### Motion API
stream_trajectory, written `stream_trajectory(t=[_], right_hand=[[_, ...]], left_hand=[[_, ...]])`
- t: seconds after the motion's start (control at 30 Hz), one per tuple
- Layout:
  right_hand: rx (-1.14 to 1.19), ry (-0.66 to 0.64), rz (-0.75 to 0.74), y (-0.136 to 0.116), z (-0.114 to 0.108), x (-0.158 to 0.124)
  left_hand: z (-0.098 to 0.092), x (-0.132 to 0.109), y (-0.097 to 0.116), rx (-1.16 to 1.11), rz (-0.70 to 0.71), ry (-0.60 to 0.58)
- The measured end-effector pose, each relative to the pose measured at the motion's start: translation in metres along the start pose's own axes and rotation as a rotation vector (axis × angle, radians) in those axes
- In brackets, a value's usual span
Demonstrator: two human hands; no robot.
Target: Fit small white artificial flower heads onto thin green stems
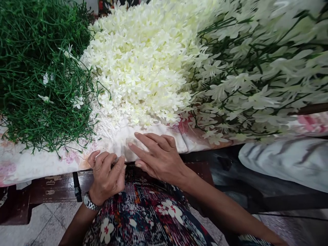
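My left hand (106, 174), with a metal watch (89, 202) on the wrist, is curled in a pinch at the near edge of the floral cloth (38, 160); what it pinches is too small to make out. My right hand (157, 155) lies beside it, fingers stretched out and pointing left over the cloth's edge, holding nothing. Just beyond both hands rises a big heap of loose cream-white artificial flowers (143, 65). A fringe of thin white stamens (106, 124) lies at the heap's near left foot.
A tangle of bare green plastic stems (38, 68) fills the left. Stems fitted with white flowers (258, 68) pile up on the right. A dark wooden table edge (51, 189) runs below the cloth. White fabric (287, 160) bulges at the right. My patterned dress (148, 215) covers my lap.
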State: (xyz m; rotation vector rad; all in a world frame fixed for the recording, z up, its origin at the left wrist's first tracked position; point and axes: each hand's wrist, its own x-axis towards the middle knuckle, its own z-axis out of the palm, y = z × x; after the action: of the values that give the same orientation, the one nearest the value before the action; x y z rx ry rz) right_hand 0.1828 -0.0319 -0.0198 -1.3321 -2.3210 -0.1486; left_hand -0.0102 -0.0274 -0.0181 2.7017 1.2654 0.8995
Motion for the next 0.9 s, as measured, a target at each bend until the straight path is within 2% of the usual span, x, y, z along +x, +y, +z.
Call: stream_trajectory(t=[0.1, 0.17, 0.33, 0.5, 0.67, 0.8, 0.9], right_hand=[[0.065, 0.159, 0.008, 0.003, -0.001, 0.002], [0.097, 0.202, 0.038, 0.005, 0.001, 0.003], [0.040, 0.150, 0.131, 0.008, 0.008, 0.011], [-0.013, 0.132, 0.137, 0.011, 0.008, 0.017], [0.024, 0.140, 0.132, 0.015, 0.007, 0.021], [0.071, 0.139, 0.070, 0.020, 0.006, 0.019], [0.094, 0.125, 0.025, 0.024, 0.006, 0.017]], left_hand=[[-0.001, -0.001, -0.001, -0.021, -0.025, 0.046], [0.001, 0.000, -0.001, -0.026, -0.030, 0.069], [0.007, 0.006, 0.004, -0.052, -0.023, 0.073], [0.009, 0.014, 0.015, -0.025, -0.055, 0.033], [0.007, 0.015, 0.024, 0.033, -0.132, 0.044], [0.004, 0.010, 0.022, 0.114, -0.216, 0.122], [-0.005, 0.010, 0.007, 0.257, -0.292, 0.246]])
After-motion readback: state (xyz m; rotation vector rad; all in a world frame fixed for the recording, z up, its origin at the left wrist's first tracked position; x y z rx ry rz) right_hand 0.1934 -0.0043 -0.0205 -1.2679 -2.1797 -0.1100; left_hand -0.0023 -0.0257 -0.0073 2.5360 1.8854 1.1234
